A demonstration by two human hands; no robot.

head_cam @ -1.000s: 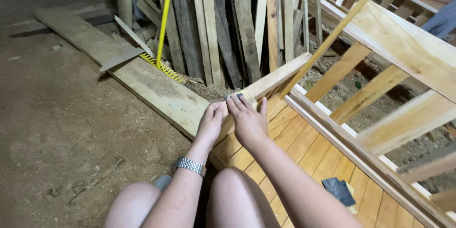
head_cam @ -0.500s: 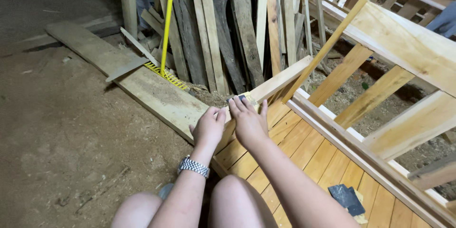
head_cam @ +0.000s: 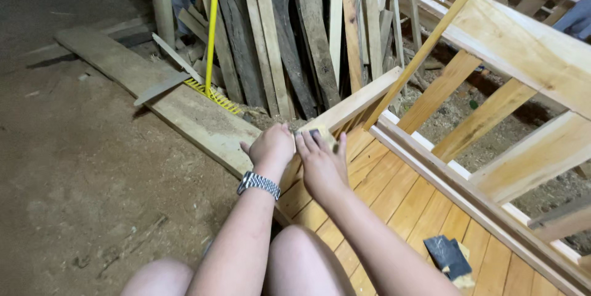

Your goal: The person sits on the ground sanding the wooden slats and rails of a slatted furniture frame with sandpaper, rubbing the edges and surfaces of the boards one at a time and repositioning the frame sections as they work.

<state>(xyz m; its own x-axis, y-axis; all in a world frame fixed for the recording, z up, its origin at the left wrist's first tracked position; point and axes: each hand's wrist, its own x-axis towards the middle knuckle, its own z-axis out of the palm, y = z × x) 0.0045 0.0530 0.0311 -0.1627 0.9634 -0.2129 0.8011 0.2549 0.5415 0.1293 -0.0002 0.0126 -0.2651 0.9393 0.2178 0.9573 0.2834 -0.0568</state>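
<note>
1. Basically, a small sanding block [head_cam: 321, 134] sat on the near corner of the slatted wooden panel [head_cam: 394, 197], mostly hidden under the fingers.
2. Right hand [head_cam: 321, 162] lay flat on top of the block, fingers extended and pressing down, not curled around it.
3. Left hand [head_cam: 271, 146] was clenched over the panel's edge rail [head_cam: 357, 102] just beside the block, touching the right hand; metal wristwatch [head_cam: 258, 182] on that wrist.
4. Bare knees were at the bottom of the view, against the panel edge.
5. A second dark sanding pad [head_cam: 448, 256] lay on the slats, well apart to the right.
6. A long plank [head_cam: 154, 86] lay on the dirt floor [head_cam: 74, 166]; a yellow rake [head_cam: 212, 56] stood on it, near boards leaning upright [head_cam: 295, 31].
</note>
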